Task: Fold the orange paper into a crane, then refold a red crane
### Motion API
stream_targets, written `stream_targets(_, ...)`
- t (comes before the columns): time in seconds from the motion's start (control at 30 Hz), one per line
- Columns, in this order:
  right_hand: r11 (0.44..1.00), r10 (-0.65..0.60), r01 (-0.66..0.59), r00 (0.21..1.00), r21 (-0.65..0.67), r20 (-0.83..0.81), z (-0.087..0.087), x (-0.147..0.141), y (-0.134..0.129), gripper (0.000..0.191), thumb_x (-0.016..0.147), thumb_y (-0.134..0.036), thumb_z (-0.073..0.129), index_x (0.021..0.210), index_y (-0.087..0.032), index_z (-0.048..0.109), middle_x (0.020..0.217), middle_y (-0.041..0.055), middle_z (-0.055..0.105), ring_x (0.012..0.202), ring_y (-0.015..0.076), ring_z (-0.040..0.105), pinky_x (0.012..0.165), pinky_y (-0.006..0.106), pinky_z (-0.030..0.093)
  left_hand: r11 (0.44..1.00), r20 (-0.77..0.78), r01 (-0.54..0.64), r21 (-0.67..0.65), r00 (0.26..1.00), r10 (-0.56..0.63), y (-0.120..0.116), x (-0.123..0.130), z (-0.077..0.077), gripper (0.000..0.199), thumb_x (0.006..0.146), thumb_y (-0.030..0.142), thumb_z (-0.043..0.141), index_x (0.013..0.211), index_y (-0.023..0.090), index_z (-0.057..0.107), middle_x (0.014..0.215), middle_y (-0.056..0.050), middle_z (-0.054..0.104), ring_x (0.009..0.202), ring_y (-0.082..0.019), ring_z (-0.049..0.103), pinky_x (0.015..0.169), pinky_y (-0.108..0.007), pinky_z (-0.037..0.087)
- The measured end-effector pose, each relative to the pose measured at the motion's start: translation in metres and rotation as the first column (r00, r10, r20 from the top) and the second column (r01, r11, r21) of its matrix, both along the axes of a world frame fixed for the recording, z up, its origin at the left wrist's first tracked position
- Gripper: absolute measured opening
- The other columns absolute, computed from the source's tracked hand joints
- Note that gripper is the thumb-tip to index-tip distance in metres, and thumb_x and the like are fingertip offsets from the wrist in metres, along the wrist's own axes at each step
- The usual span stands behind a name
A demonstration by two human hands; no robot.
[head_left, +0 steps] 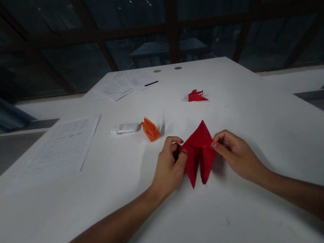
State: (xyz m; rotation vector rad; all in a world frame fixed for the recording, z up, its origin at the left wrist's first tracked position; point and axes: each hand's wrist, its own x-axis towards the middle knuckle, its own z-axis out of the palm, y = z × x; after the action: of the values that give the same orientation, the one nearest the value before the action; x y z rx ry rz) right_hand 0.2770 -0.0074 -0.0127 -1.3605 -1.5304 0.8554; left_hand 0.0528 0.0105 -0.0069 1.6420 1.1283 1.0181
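Observation:
A folded piece of red origami paper [201, 138] is held up just over the white table, one point facing away from me and two narrow flaps pointing toward me with a slit between them. My left hand [170, 166] pinches its left corner between thumb and fingers. On the opposite corner, my right hand [238, 153] has a similar pinch, thumb on top. Beyond my left hand lies an orange origami figure [150, 129]. Farther off, a smaller red origami figure [196, 96] rests on the table.
A white remote-like object [125, 128] lies beside the orange figure. Printed sheets [64, 145] cover part of the table's left side, with more papers [122, 85] and a dark pen [151, 83] at the back. Two round discs [178, 68] sit near the far edge, before dark windows.

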Motion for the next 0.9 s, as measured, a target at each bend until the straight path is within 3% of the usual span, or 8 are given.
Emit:
stream_targets(0.07, 0.987, -0.066, 0.047, 0.991, 0.155, 0.120, 0.001, 0.001, -0.001, 0.006, 0.096, -0.029, 0.060, 0.097, -0.023, 0.058, 0.082, 0.0002, 0.061, 0.067, 0.0158, 0.058, 0.062, 0.030, 0.048, 1.000, -0.007, 0.016, -0.004, 1.000, -0.016, 0.001, 0.000, -0.001, 0.024, 0.095, 0.022, 0.050, 0.120, 0.024, 0.049, 0.068, 0.007, 0.051, 0.058, -0.011, 0.047, 0.055, -0.023, 0.033)
stream_targets(0.13, 0.913, -0.134, 0.004, 0.948, 0.407, 0.290, 0.003, 0.002, -0.003, 0.008, 0.094, -0.022, 0.061, 0.102, -0.023, 0.060, 0.091, 0.0036, 0.062, 0.074, 0.0174, 0.059, 0.068, 0.033, 0.050, 1.000, -0.029, 0.024, 0.004, 0.999, -0.024, 0.001, 0.000, 0.000, 0.031, 0.095, 0.021, 0.050, 0.126, 0.024, 0.050, 0.066, 0.008, 0.049, 0.057, -0.012, 0.046, 0.056, -0.023, 0.033)
stream_targets(0.2, 0.787, -0.145, -0.207, 0.853, 0.581, 0.501, 0.006, 0.002, -0.007, 0.014, 0.095, -0.017, 0.061, 0.107, -0.024, 0.064, 0.095, 0.0055, 0.064, 0.079, 0.0191, 0.058, 0.074, 0.035, 0.049, 0.999, -0.043, 0.029, 0.021, 0.999, -0.028, 0.001, 0.001, 0.003, 0.032, 0.094, 0.020, 0.051, 0.126, 0.022, 0.054, 0.064, 0.008, 0.046, 0.057, -0.012, 0.044, 0.056, -0.023, 0.033)
stream_targets(0.27, 0.710, -0.102, -0.446, 0.700, 0.544, 0.707, 0.010, -0.001, -0.009, 0.018, 0.097, -0.022, 0.060, 0.112, -0.026, 0.068, 0.088, 0.0047, 0.066, 0.078, 0.0204, 0.055, 0.075, 0.037, 0.045, 0.999, -0.046, 0.038, 0.039, 0.998, -0.036, 0.000, 0.002, 0.005, 0.031, 0.093, 0.020, 0.052, 0.123, 0.021, 0.058, 0.064, 0.008, 0.044, 0.058, -0.011, 0.043, 0.057, -0.023, 0.035)
stream_targets(0.37, 0.749, -0.029, -0.554, 0.521, 0.364, 0.853, 0.016, -0.006, -0.011, 0.026, 0.100, -0.041, 0.058, 0.116, -0.025, 0.071, 0.084, 0.0061, 0.070, 0.080, 0.0228, 0.056, 0.075, 0.039, 0.040, 0.998, -0.038, 0.055, 0.039, 0.998, -0.053, -0.001, 0.002, 0.009, 0.031, 0.091, 0.018, 0.052, 0.121, 0.020, 0.061, 0.065, 0.007, 0.046, 0.059, -0.011, 0.045, 0.059, -0.023, 0.037)
stream_targets(0.43, 0.793, 0.003, -0.534, 0.485, 0.294, 0.874, 0.017, -0.008, -0.011, 0.030, 0.101, -0.046, 0.054, 0.107, -0.024, 0.074, 0.085, 0.0074, 0.072, 0.081, 0.0235, 0.058, 0.077, 0.040, 0.039, 0.998, -0.038, 0.061, 0.033, 0.997, -0.060, -0.002, 0.002, 0.010, 0.033, 0.090, 0.017, 0.051, 0.121, 0.019, 0.061, 0.067, 0.006, 0.050, 0.060, -0.011, 0.047, 0.060, -0.024, 0.038)
stream_targets(0.77, 0.837, -0.089, -0.415, 0.539, 0.357, 0.837, 0.011, 0.001, -0.008, 0.029, 0.102, -0.036, 0.053, 0.079, -0.023, 0.066, 0.073, 0.0049, 0.071, 0.071, 0.0223, 0.062, 0.077, 0.039, 0.042, 0.998, -0.096, 0.036, 0.051, 0.995, -0.030, 0.000, 0.001, 0.007, 0.039, 0.088, 0.016, 0.051, 0.125, 0.019, 0.063, 0.068, 0.006, 0.051, 0.059, -0.011, 0.046, 0.057, -0.023, 0.036)
stream_targets(0.9, 0.869, -0.151, -0.299, 0.599, 0.395, 0.786, 0.011, -0.001, -0.007, 0.030, 0.099, -0.039, 0.058, 0.075, -0.022, 0.060, 0.070, 0.0040, 0.069, 0.066, 0.0209, 0.061, 0.072, 0.037, 0.041, 0.998, -0.092, 0.051, 0.032, 0.995, -0.048, 0.000, 0.001, 0.006, 0.038, 0.090, 0.018, 0.052, 0.127, 0.020, 0.061, 0.068, 0.006, 0.051, 0.059, -0.011, 0.046, 0.058, -0.023, 0.036)
